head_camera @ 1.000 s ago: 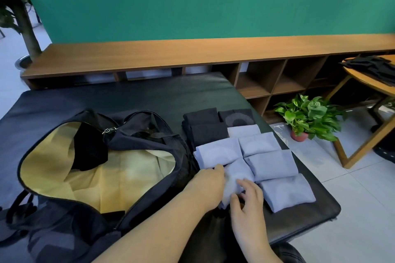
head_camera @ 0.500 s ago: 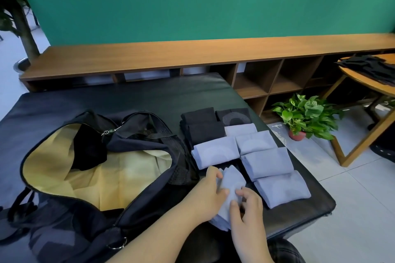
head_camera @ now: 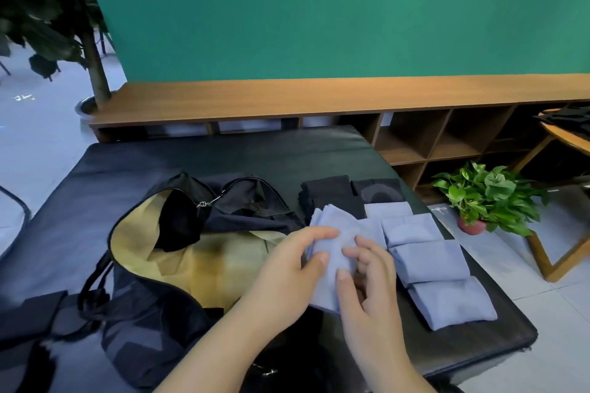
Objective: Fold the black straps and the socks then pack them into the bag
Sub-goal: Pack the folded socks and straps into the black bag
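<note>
A black bag [head_camera: 153, 313] with a yellow lining lies open on the left of the black padded table [head_camera: 261, 153]. My left hand [head_camera: 287, 268] and my right hand [head_camera: 367, 277] together hold a folded light blue sock [head_camera: 335, 233], lifted just above the table beside the bag's mouth. Several more folded light blue socks [head_camera: 427, 258] lie in a row to the right. Folded black straps [head_camera: 332, 191] are stacked behind them, next to the bag.
A low wooden shelf unit [head_camera: 319, 99] runs along the green wall behind the table. A potted green plant [head_camera: 485, 198] stands on the floor at the right, beside a wooden table [head_camera: 562, 140] with dark cloth on it. A tree trunk [head_camera: 95, 73] stands far left.
Both hands have lifted the blue sock off the table and carried it left toward the open bag. The view has tilted up a little.
</note>
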The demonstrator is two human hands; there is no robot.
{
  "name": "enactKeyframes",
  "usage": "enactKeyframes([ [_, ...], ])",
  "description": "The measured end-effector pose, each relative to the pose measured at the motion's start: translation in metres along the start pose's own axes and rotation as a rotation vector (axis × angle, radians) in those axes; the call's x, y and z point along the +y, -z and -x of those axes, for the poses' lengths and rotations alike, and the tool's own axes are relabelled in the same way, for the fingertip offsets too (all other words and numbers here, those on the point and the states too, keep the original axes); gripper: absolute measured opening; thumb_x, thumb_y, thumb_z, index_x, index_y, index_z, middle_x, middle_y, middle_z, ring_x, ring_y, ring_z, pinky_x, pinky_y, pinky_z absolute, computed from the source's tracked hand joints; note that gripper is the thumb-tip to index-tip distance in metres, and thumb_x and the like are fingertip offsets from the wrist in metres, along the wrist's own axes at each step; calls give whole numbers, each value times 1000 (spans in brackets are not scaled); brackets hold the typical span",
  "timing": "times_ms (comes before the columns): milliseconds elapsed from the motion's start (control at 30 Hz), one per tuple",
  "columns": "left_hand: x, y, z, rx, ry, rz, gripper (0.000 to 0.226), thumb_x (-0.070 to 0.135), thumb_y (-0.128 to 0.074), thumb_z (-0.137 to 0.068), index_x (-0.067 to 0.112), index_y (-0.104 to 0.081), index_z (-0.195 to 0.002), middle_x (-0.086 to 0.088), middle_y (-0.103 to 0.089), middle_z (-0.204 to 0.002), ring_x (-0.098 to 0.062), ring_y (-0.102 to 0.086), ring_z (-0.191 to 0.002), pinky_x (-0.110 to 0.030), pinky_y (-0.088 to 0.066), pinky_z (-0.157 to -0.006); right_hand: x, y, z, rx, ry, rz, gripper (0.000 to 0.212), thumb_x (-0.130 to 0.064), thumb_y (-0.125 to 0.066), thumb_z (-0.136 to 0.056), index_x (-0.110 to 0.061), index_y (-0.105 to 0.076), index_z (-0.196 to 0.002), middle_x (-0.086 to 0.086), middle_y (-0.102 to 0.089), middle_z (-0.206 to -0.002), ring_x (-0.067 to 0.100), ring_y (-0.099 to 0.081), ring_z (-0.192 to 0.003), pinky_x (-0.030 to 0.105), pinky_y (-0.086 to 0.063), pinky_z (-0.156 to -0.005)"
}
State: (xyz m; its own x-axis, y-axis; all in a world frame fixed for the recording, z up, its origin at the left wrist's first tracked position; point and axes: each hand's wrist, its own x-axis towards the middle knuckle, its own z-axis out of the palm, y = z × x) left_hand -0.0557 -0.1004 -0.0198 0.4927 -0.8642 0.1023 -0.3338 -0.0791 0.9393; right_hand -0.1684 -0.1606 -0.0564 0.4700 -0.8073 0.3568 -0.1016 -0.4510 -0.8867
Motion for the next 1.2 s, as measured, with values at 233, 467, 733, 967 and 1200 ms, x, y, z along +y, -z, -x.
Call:
enactKeyframes([
  [233, -3, 67, 23, 244, 28, 103, 40, 7, -54, -92, 46, -63, -99, 9, -65, -101, -10, -59, -94, -28, -49, -81, -48, -37, -16, -315, 132, 56, 25, -24, -53, -94, -45, -43, -103, -27, -24, -135, -26, -29, -112, -3, -29, -82],
  [467, -23, 110, 49, 376, 101, 163, 32, 4, -50, -94, 34, -59, -104, 4, -65, -97, -16, -62, -90, -29, -52, -78, -68, -88, -12, -590, -145, -214, 34, -27, -56, -90, -53, -48, -109, -14, -50, -125, 4, -55, -106, 17, -49, -78],
  [733, -42, 151, 45, 559, -55, -810, 31, 13, -70, -80, 31, -62, -104, 2, -45, -137, -19, -25, -126, -53, -42, -93, -68, -116, -20, -555, -218, -171, 40, -7, -52, -88, -42, -51, -107, -16, -56, -98, -2, -48, -63, 13, -40, -58],
  [967, -43, 178, 9, 305, 229, -1125, 47, 18, -42, -95, 38, -42, -137, 7, -13, -155, -19, -8, -138, -38, -16, -106, -53, -124, -28, -655, -200, 38, 42, -3, -44, -88, -40, -53, -106, -13, -48, -118, -3, -41, -65, 8, -35, -51],
  [1200, -50, 177, 3, 291, 236, -1059, 64, 5, -42, -90, 25, -20, -147, 15, -4, -156, -18, -19, -129, -28, -32, -94, -52, -127, -48, -665, -246, 93, 39, -1, -38, -92, -31, -57, -108, -3, -48, -115, -1, -50, -46, 8, -34, -43],
])
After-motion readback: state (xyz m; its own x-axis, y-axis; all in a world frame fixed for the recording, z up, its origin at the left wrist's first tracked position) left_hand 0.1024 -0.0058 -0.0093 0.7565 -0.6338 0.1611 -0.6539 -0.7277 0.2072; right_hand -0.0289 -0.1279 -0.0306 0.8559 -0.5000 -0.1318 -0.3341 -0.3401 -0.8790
